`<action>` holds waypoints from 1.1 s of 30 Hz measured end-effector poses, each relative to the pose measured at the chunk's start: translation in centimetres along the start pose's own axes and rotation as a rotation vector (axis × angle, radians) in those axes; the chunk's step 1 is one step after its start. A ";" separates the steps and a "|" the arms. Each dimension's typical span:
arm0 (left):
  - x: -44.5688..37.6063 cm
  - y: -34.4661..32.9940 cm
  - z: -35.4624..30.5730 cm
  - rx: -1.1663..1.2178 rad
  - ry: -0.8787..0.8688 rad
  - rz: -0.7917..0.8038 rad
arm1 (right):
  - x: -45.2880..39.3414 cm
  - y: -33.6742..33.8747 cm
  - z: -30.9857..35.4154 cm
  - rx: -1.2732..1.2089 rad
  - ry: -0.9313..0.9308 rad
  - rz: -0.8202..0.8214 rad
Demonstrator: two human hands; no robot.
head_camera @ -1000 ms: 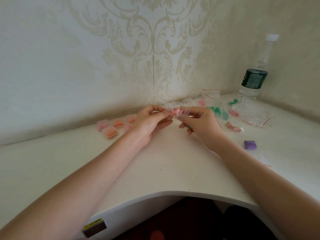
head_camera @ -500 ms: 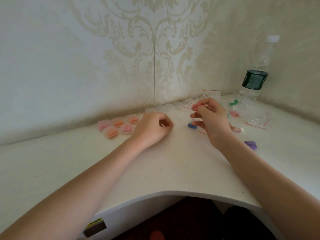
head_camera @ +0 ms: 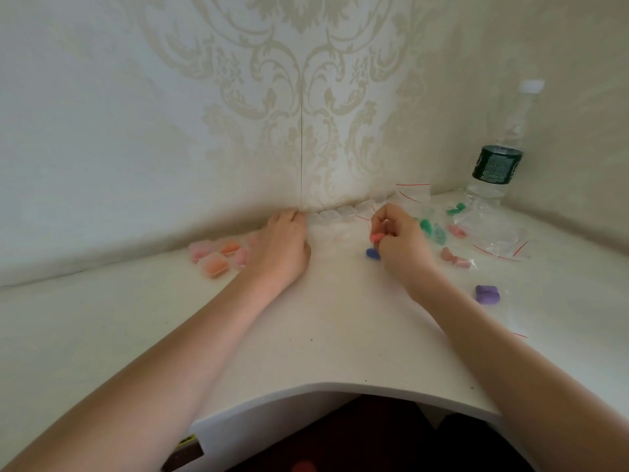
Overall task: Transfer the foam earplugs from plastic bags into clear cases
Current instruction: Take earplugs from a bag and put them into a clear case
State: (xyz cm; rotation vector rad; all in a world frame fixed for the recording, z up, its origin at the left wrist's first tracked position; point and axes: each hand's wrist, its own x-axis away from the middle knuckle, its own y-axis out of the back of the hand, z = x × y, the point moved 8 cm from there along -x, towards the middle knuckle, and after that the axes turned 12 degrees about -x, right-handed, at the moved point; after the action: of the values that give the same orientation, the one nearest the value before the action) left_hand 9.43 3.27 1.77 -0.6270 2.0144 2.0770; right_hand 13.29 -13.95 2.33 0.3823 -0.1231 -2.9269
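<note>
Head view: right hand (head_camera: 401, 240) pinches pink earplug (head_camera: 376, 237) just above desk (head_camera: 340, 335) — blue earplug (head_camera: 373, 253) lies beneath it. Left hand (head_camera: 284, 243) reaches to row of empty clear cases (head_camera: 340, 212) along back edge; whether its fingers grip one, cannot tell. Filled cases (head_camera: 214, 257) sit left of left hand — part done. Left to do: green earplugs (head_camera: 430, 229), pink ones, purple pair (head_camera: 487, 294), several in plastic bags (head_camera: 493, 236) toward right back corner. Water bottle (head_camera: 498, 158) stands in that corner, clear of work.
</note>
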 end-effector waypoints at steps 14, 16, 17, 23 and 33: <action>0.7 2.5 2.0 0.187 0.156 -0.255 | 0.1 -0.6 -0.3 0.081 -0.014 0.052; 0.9 3.6 3.0 0.361 0.195 -0.416 | -0.2 -0.2 -0.6 -0.081 -0.083 0.009; 1.0 3.9 3.0 0.422 0.197 -0.443 | -0.4 0.0 -0.8 -0.153 -0.115 -0.008; 1.4 1.7 0.7 0.909 0.310 -0.200 | -0.1 -1.4 -1.4 -0.507 -0.261 0.096; 2.0 1.1 -1.6 1.278 0.242 -0.012 | -0.1 -2.0 -1.9 -0.933 -0.441 0.127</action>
State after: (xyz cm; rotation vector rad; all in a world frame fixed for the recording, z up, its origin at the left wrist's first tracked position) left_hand 7.47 1.34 1.94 -0.5727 2.8087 0.3746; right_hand 13.52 -12.11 0.33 -0.3943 1.0573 -2.5183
